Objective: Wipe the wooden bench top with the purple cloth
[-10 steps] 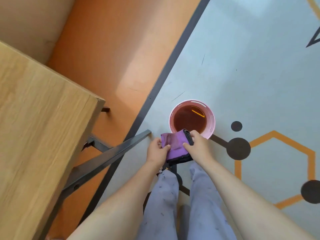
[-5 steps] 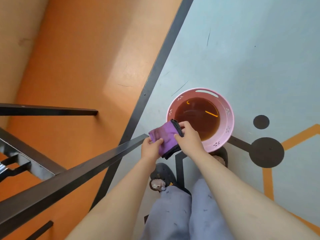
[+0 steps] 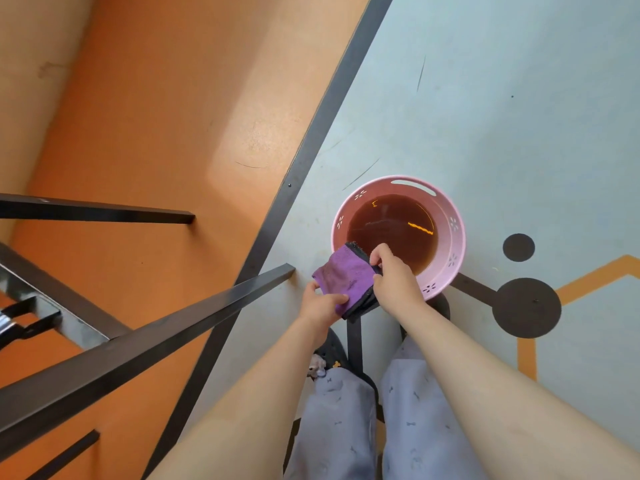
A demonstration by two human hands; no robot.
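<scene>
Purple cloth [image 3: 341, 282] folded, held at near rim of pink bucket [image 3: 458, 237]; left hand [image 3: 320, 306] grips near corner, right hand [image 3: 394, 278] pinches far edge. Probably soft, limp, maybe wet; best gripped bunched.

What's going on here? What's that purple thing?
A person holds a purple cloth in both hands by the near rim of a pink bucket of brown water on the floor. The left hand grips one end; the right hand pinches its dark edge. No wiping is happening: only black metal bars show, no bench top.
</scene>
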